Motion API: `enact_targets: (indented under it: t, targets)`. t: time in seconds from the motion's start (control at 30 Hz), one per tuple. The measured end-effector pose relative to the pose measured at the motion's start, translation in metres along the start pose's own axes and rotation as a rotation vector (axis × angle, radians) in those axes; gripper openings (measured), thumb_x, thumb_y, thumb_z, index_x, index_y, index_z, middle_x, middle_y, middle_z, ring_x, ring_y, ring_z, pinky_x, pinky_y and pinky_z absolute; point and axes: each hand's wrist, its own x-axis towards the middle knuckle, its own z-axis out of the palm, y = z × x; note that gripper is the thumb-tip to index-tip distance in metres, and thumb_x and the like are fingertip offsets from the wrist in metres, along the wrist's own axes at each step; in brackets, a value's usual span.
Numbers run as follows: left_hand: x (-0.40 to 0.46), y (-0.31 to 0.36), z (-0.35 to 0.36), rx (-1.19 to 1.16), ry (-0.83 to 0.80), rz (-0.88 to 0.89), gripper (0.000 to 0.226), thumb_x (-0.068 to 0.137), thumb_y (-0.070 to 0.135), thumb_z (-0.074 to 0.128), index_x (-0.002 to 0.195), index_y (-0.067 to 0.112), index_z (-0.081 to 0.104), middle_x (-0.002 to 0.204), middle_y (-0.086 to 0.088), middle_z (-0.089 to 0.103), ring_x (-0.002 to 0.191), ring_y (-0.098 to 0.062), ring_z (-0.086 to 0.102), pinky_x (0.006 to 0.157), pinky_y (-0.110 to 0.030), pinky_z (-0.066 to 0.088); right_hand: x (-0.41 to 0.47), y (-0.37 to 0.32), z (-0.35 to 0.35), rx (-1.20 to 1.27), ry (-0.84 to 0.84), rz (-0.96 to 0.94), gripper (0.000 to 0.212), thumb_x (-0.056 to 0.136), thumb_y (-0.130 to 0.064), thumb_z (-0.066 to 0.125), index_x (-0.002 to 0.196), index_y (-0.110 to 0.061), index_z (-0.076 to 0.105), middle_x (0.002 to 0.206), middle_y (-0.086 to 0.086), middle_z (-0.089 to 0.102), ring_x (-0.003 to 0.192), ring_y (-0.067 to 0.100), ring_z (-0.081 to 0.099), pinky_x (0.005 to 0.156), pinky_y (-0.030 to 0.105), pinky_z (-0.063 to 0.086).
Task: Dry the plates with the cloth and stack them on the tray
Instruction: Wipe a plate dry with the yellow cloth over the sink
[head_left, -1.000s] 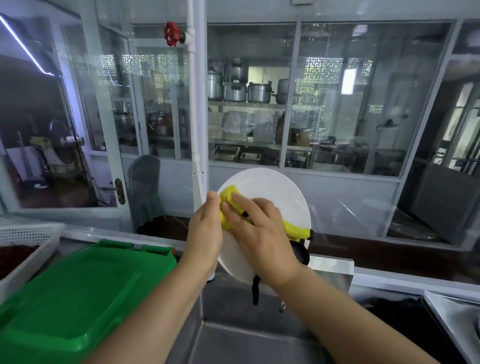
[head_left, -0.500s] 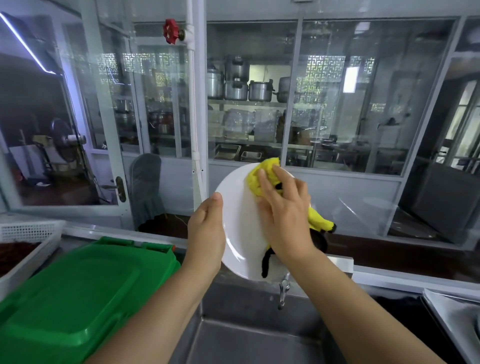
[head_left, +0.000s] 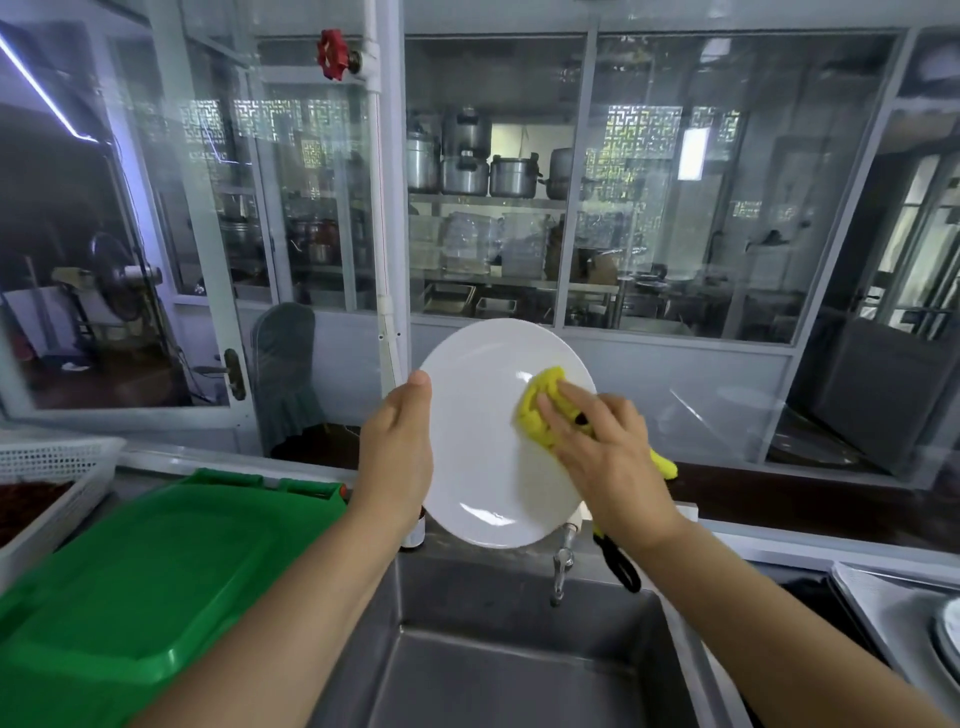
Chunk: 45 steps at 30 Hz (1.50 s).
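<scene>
I hold a round white plate (head_left: 483, 431) upright above the steel sink (head_left: 498, 660). My left hand (head_left: 397, 457) grips the plate's left rim, thumb on the front. My right hand (head_left: 602, 457) presses a bunched yellow cloth (head_left: 537, 410) against the right half of the plate's face; a black loop of the cloth hangs below my wrist. A metal tray (head_left: 883, 608) lies at the lower right with the edge of a plate (head_left: 948, 629) on it, mostly out of frame.
A green plastic lid or bin (head_left: 140, 577) fills the lower left. A white perforated basket (head_left: 47, 467) stands at the far left. A tap (head_left: 561, 564) pokes out below the plate. Glass partitions (head_left: 675, 208) stand behind the counter.
My right hand slid the cloth from the plate's upper middle down to its right half. The plate turned to face me more fully; my left hand kept its grip.
</scene>
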Motion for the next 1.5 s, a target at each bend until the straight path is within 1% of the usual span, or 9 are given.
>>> enact_targets:
  t: [0.3, 0.37, 0.47, 0.6, 0.73, 0.93, 1.07, 1.27, 1.5]
  targets:
    - [-0.024, 0.000, 0.022, 0.129, -0.063, 0.006, 0.037, 0.086, 0.064, 0.034, 0.068, 0.052, 0.064, 0.065, 0.023, 0.066, 0.060, 0.012, 0.058, 0.050, -0.006, 0.040, 0.047, -0.045, 0.009, -0.032, 0.144, -0.132, 0.036, 0.089, -0.018, 0.066, 0.124, -0.012, 0.062, 0.124, 0.014, 0.060, 0.093, 0.034, 0.055, 0.077, 0.045, 0.047]
    - [-0.026, -0.002, 0.019, 0.098, -0.081, 0.050, 0.037, 0.090, 0.057, 0.041, 0.074, 0.037, 0.068, 0.064, 0.014, 0.066, 0.059, 0.005, 0.058, 0.054, -0.009, 0.042, 0.049, -0.047, 0.004, -0.065, 0.162, -0.100, 0.036, 0.089, -0.020, 0.065, 0.125, -0.015, 0.062, 0.124, 0.012, 0.060, 0.092, 0.032, 0.055, 0.076, 0.042, 0.044]
    - [-0.026, 0.000, 0.012, 0.086, -0.028, 0.096, 0.040, 0.096, 0.043, 0.048, 0.080, 0.010, 0.062, 0.070, -0.007, 0.063, 0.066, -0.021, 0.058, 0.064, -0.032, 0.046, 0.050, -0.037, -0.004, -0.133, 0.220, 0.092, 0.042, 0.085, -0.012, 0.064, 0.126, -0.017, 0.061, 0.124, 0.013, 0.059, 0.093, 0.033, 0.051, 0.075, 0.040, 0.038]
    - [-0.028, 0.009, 0.001, -0.032, 0.068, 0.140, 0.030, 0.097, 0.042, 0.046, 0.076, 0.038, 0.068, 0.074, 0.014, 0.070, 0.066, 0.000, 0.064, 0.054, -0.014, 0.048, 0.034, -0.021, -0.010, -0.009, 0.230, 0.396, 0.049, 0.087, -0.007, 0.063, 0.133, -0.021, 0.054, 0.130, 0.015, 0.050, 0.105, 0.036, 0.047, 0.086, 0.042, 0.036]
    - [-0.037, 0.007, 0.005, -0.134, 0.080, 0.140, 0.032, 0.098, 0.040, 0.043, 0.080, 0.040, 0.068, 0.085, 0.014, 0.072, 0.076, 0.000, 0.067, 0.060, -0.013, 0.050, 0.020, -0.017, -0.007, 0.213, 0.265, 0.578, 0.049, 0.091, -0.015, 0.059, 0.134, -0.035, 0.050, 0.131, -0.003, 0.040, 0.101, 0.003, 0.040, 0.084, 0.025, 0.037]
    - [-0.024, 0.015, -0.017, 0.003, -0.320, -0.163, 0.018, 0.073, 0.040, 0.057, 0.076, 0.035, 0.074, 0.082, 0.005, 0.074, 0.079, -0.014, 0.069, 0.070, -0.031, 0.050, 0.013, -0.009, -0.029, 0.174, 0.099, 0.457, 0.051, 0.089, -0.005, 0.062, 0.136, -0.022, 0.051, 0.134, 0.011, 0.042, 0.114, 0.028, 0.048, 0.093, 0.036, 0.043]
    - [0.002, 0.041, -0.016, 0.231, -0.523, -0.255, 0.030, 0.091, 0.042, 0.055, 0.088, 0.017, 0.072, 0.086, -0.005, 0.075, 0.078, -0.020, 0.072, 0.069, -0.030, 0.055, 0.012, -0.017, -0.041, 0.055, 0.008, 0.222, 0.053, 0.085, -0.001, 0.066, 0.134, -0.015, 0.053, 0.128, 0.020, 0.049, 0.109, 0.037, 0.052, 0.086, 0.041, 0.049]
    - [-0.002, 0.033, -0.006, 0.304, -0.397, -0.102, 0.047, 0.094, 0.051, 0.046, 0.083, 0.013, 0.071, 0.077, -0.003, 0.074, 0.071, -0.021, 0.069, 0.069, -0.032, 0.051, 0.020, -0.017, -0.051, -0.141, 0.020, 0.105, 0.045, 0.085, -0.008, 0.068, 0.128, -0.011, 0.059, 0.122, 0.025, 0.056, 0.093, 0.044, 0.056, 0.061, 0.048, 0.052]
    - [-0.007, 0.025, -0.001, 0.021, -0.170, -0.056, 0.039, 0.093, 0.053, 0.047, 0.068, 0.038, 0.072, 0.070, 0.012, 0.072, 0.059, -0.004, 0.067, 0.046, -0.015, 0.048, 0.005, -0.020, -0.046, -0.260, 0.119, 0.209, 0.044, 0.076, 0.000, 0.074, 0.119, -0.006, 0.065, 0.117, 0.021, 0.061, 0.076, 0.040, 0.055, 0.067, 0.046, 0.051]
